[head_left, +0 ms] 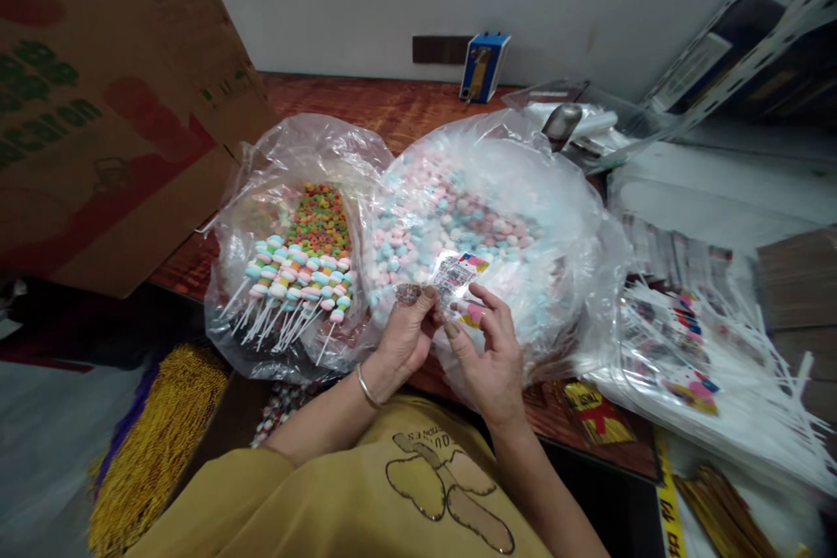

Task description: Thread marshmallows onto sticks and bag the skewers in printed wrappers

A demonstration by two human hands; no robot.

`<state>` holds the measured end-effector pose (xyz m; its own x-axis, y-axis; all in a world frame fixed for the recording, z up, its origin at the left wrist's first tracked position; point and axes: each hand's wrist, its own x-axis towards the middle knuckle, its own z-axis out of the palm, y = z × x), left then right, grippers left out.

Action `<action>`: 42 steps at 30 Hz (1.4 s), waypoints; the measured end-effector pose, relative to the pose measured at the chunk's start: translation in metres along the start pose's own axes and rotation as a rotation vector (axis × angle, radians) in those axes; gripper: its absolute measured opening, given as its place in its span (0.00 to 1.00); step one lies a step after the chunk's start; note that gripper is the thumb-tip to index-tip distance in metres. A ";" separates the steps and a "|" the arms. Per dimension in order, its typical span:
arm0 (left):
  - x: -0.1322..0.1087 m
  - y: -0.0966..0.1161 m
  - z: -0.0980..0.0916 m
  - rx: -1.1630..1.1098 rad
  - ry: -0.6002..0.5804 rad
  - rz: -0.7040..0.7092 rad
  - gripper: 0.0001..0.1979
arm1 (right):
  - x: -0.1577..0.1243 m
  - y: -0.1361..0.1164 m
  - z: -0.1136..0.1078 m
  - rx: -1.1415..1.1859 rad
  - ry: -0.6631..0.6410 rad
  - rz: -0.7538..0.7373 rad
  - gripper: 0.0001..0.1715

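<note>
My left hand (pixel 411 333) pinches a small clear plastic bag with colourful print (pixel 458 275) between thumb and fingers. Close against the bag's right side is my right hand (pixel 493 353), its fingers bent and its thumb apart from them; part of the print shows in that gap. Under both hands lies a large clear sack of pink, blue and white candies (pixel 451 200). To the left, candy skewers on white sticks (pixel 297 283) rest in a row on another open plastic sack (pixel 327 144), beside small multicoloured ring candies (pixel 319 222).
A stack of printed bags (pixel 673 349) and white sticks (pixel 801 375) lie to the right. A large cardboard box (pixel 131 122) stands at left. At the back are a blue box-shaped device (pixel 484 68) and a metal scoop (pixel 562 124). Gold twist ties (pixel 598 414) lie near the front edge.
</note>
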<state>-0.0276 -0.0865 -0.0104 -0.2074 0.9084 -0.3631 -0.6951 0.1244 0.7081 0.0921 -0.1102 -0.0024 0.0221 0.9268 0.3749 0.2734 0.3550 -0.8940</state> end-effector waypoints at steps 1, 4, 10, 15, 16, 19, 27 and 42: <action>-0.001 0.000 0.000 -0.002 -0.030 -0.013 0.26 | 0.000 0.000 0.001 0.012 0.003 0.017 0.09; -0.003 0.001 -0.002 -0.017 -0.111 -0.069 0.24 | 0.000 0.003 0.003 0.031 0.037 0.033 0.09; 0.001 0.004 -0.006 -0.017 -0.048 0.007 0.26 | -0.003 0.009 0.001 -0.028 0.096 -0.046 0.06; 0.000 0.001 -0.003 -0.039 -0.052 -0.032 0.30 | -0.003 0.010 0.002 -0.037 0.054 -0.120 0.05; -0.002 0.000 -0.002 -0.051 -0.066 -0.049 0.30 | -0.003 0.010 0.002 -0.048 0.046 -0.133 0.04; -0.005 -0.001 -0.002 -0.080 -0.106 -0.142 0.29 | -0.001 0.009 0.001 -0.099 0.041 -0.190 0.03; 0.002 -0.001 -0.007 -0.262 -0.020 -0.295 0.25 | 0.003 0.014 -0.008 -0.176 -0.136 -0.399 0.07; 0.003 -0.002 -0.020 -0.232 -0.121 -0.391 0.23 | 0.009 0.001 -0.004 -0.212 -0.125 -0.452 0.12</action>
<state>-0.0406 -0.0922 -0.0243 0.1730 0.8527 -0.4929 -0.8433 0.3868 0.3731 0.0969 -0.1016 0.0011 -0.2550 0.6988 0.6683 0.4182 0.7029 -0.5754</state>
